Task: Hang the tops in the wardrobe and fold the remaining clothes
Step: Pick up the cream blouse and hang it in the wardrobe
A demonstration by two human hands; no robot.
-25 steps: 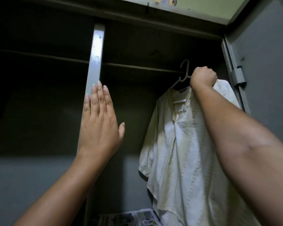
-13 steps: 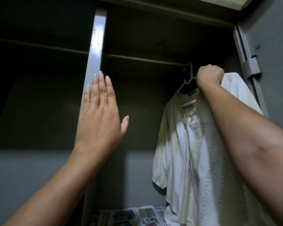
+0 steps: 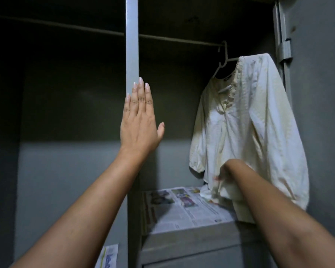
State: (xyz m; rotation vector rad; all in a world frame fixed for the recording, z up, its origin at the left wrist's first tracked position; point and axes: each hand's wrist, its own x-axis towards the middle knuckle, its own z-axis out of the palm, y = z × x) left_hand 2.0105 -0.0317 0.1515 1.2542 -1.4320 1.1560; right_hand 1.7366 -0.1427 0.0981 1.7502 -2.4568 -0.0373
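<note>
my left hand (image 3: 138,120) is flat, fingers (image 3: 141,95) straight and pressed together against the post (image 3: 132,45), thumb out to the side. my right hand (image 3: 223,176) is low at the top's hem, blurred and mostly behind my wrist, so i cannot tell whether its fingers pinch the cloth or just brush it. above that hand the top (image 3: 246,122) hangs on a hanger (image 3: 223,55) hooked over the rail (image 3: 182,40), near the door hinge. below my right fingers, newspaper (image 3: 184,206) lines the shelf. the top sits skewed, bunched to one shoulder. i judge a tug at the hem could slide it off the hanger or unhook it; the hem may also drag crumpled on the newspaper.
</note>
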